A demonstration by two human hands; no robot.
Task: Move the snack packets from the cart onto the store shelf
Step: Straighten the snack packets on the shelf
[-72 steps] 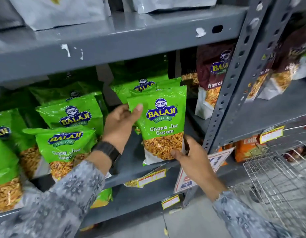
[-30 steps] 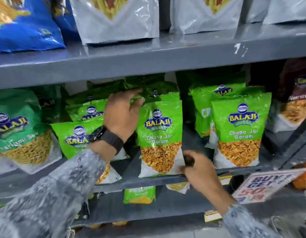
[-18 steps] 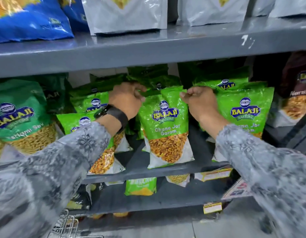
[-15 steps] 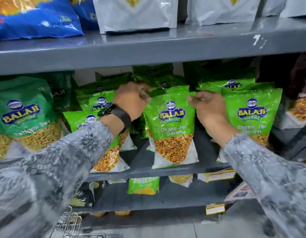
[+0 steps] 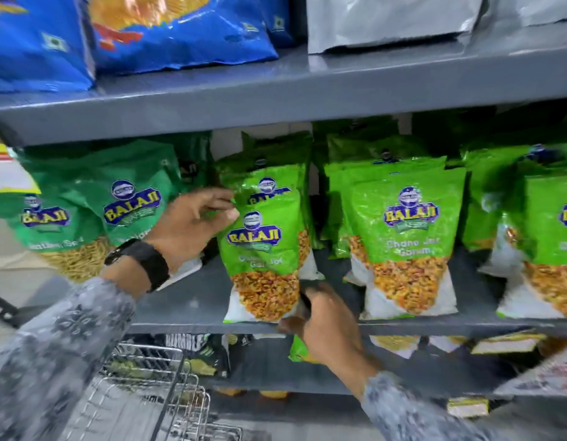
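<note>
A light green Balaji snack packet [image 5: 263, 249] stands upright at the front of the grey middle shelf [image 5: 186, 300], with another of the same kind right behind it. My left hand [image 5: 193, 227], a black watch on its wrist, has its fingertips pinching the packet's upper left edge. My right hand [image 5: 323, 326] grips the packet's lower right corner at the shelf lip. The wire cart [image 5: 148, 402] shows at the bottom left, below my left arm; I cannot see any packets inside it.
More light green packets [image 5: 406, 249] stand in rows to the right, darker green ones [image 5: 129, 211] to the left. Blue bags [image 5: 180, 27] and silver bags [image 5: 387, 20] fill the shelf above. Dark packets [image 5: 205, 354] sit on the lower shelf behind the cart.
Both hands left the top of the middle packet. They moved to the packet one row to the left, the right hand dropping to its bottom corner. The view swung left.
</note>
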